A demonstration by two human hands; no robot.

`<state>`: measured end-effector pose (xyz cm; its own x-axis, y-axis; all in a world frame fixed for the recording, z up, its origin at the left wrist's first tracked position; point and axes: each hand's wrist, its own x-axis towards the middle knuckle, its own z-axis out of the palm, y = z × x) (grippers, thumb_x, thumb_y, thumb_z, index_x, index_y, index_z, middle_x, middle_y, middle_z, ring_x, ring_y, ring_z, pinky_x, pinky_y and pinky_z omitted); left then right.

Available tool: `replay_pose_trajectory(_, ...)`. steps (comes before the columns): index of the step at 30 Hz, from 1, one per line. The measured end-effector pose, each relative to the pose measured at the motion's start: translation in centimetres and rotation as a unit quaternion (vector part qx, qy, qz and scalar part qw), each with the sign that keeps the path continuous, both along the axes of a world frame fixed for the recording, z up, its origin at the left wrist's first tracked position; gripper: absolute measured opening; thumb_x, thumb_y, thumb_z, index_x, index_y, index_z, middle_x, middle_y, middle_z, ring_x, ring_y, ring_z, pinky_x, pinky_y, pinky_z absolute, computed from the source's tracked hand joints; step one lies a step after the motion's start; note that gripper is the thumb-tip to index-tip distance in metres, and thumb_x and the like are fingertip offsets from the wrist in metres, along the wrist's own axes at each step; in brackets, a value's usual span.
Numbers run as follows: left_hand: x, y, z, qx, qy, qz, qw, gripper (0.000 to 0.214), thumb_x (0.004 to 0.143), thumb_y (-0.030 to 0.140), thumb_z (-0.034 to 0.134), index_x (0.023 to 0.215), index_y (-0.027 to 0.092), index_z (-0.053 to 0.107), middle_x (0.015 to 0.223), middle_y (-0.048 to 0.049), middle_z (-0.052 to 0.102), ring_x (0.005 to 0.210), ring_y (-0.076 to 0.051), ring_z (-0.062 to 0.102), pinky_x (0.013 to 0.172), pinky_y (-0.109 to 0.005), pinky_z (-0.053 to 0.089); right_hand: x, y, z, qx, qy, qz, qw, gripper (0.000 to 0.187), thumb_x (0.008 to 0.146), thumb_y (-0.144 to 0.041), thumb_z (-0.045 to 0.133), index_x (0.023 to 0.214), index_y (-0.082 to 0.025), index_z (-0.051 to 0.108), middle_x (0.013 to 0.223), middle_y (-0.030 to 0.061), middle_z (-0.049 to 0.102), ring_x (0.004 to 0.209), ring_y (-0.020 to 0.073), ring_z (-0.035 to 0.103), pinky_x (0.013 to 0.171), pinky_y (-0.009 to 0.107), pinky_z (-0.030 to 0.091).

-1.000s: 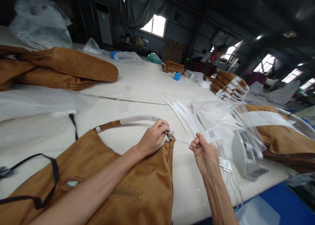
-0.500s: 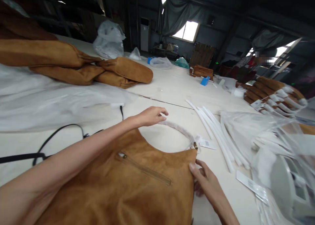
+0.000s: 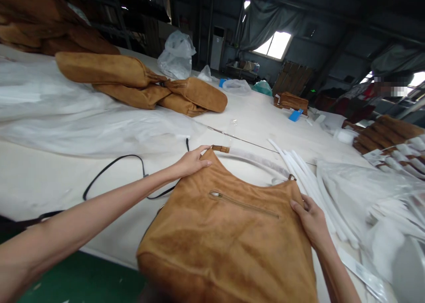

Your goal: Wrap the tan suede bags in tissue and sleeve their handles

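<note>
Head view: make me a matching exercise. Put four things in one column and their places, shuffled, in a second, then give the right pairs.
Things:
1. Left hand
2. Right hand
3. White tubes
4. Black cord

Places:
A. Clasping the right edge of the suede bag
B. Curving across the table left of the bag
C. On the bag's upper left edge
D. Piled right of the bag

Right pairs: 1-C, 2-A, 3-D, 4-B

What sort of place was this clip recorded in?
Probably a bag factory workshop: a long white work table, a stack of tan suede bags, and loose white tubes.
</note>
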<state>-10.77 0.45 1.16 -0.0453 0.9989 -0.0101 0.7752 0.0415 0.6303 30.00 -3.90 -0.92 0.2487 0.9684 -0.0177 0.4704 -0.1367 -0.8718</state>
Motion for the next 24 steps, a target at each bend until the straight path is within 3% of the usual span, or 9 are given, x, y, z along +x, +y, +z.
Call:
replay_pose_trajectory(3,-0.8,3.3,1.1,0.019,0.005,0.036,0.999,0.065,0.068,0.041,0.065,0.127,0.015,0.06,0.115,-0.0122,0.07,0.108,-0.031,0.065,0.095,-0.034,0.048,2.2,1.1,0.8,-0.003,-0.153,0.008,0.988,0.06,0.074,-0.047,0.061,0.119,-0.008,0.065,0.105,0.0173,0.071,0.099,0.0353,0.066,0.094,0.052,0.048)
replay_pose_trajectory(5,-1.9,4.9,2.0,0.043,0.001,0.06,0.997,0.057,0.07,0.041,0.063,0.12,0.014,0.064,0.124,-0.0143,0.067,0.116,-0.031,0.061,0.1,-0.035,0.045,1.8,-0.6,1.5,0.063,-0.17,0.05,0.982,0.061,0.082,-0.049,0.058,0.129,-0.011,0.062,0.13,0.0184,0.062,0.119,0.0352,0.059,0.105,0.054,0.042)
replay_pose_trajectory(8,-2.9,6.0,3.1,0.07,-0.015,0.067,0.995,0.051,0.074,0.047,0.057,0.114,0.017,0.066,0.127,-0.0116,0.066,0.115,-0.029,0.061,0.099,-0.034,0.046,-1.8,-5.2,2.6,0.126,-0.145,0.194,0.962,0.053,0.091,-0.047,0.057,0.141,-0.029,0.054,0.152,0.0055,0.045,0.143,0.0297,0.036,0.12,0.053,0.022)
replay_pose_trajectory(11,-1.3,6.2,3.6,0.07,-0.033,0.025,0.997,0.049,0.073,0.049,0.055,0.107,0.018,0.068,0.12,-0.0113,0.069,0.107,-0.03,0.065,0.093,-0.036,0.049,-6.5,-8.8,3.0,0.029,-0.191,0.41,0.891,0.062,0.091,-0.05,0.061,0.148,-0.038,0.041,0.16,0.0015,0.029,0.15,0.0341,0.018,0.118,0.066,0.004)
replay_pose_trajectory(13,1.6,6.4,3.7,0.06,-0.044,-0.034,0.997,0.046,0.072,0.048,0.054,0.102,0.017,0.069,0.113,-0.0112,0.072,0.102,-0.03,0.066,0.09,-0.036,0.05,-8.3,-9.5,2.9,-0.009,-0.215,0.464,0.86,0.07,0.091,-0.054,0.06,0.153,-0.037,0.03,0.162,0.0031,0.019,0.151,0.0357,0.01,0.115,0.071,-0.002)
replay_pose_trajectory(16,7.9,6.4,3.8,0.039,-0.051,-0.146,0.987,0.036,0.071,0.042,0.055,0.095,0.02,0.072,0.104,-0.007,0.075,0.098,-0.027,0.068,0.088,-0.032,0.05,-9.1,-9.4,2.9,-0.014,-0.228,0.471,0.852,0.071,0.094,-0.057,0.055,0.155,-0.035,0.025,0.163,0.0054,0.014,0.151,0.0357,0.005,0.114,0.072,-0.002)
replay_pose_trajectory(20,17.4,6.2,3.2,-0.001,-0.033,-0.268,0.963,0.025,0.075,0.036,0.055,0.086,0.024,0.074,0.091,-0.0012,0.077,0.088,-0.022,0.069,0.077,-0.026,0.049,-10.0,-10.2,3.1,-0.013,-0.224,0.446,0.866,0.074,0.092,-0.062,0.053,0.154,-0.032,0.029,0.162,0.0094,0.015,0.15,0.0395,0.005,0.11,0.077,-0.002)
replay_pose_trajectory(24,24.9,5.8,1.3,-0.039,0.031,-0.283,0.958,0.033,0.084,0.045,0.054,0.075,0.018,0.072,0.084,-0.0105,0.074,0.08,-0.025,0.067,0.071,-0.033,0.048,-12.7,-11.6,3.4,-0.011,-0.198,0.412,0.889,0.072,0.094,-0.061,0.05,0.155,-0.032,0.026,0.163,0.0094,0.018,0.149,0.0416,0.006,0.107,0.081,0.0)
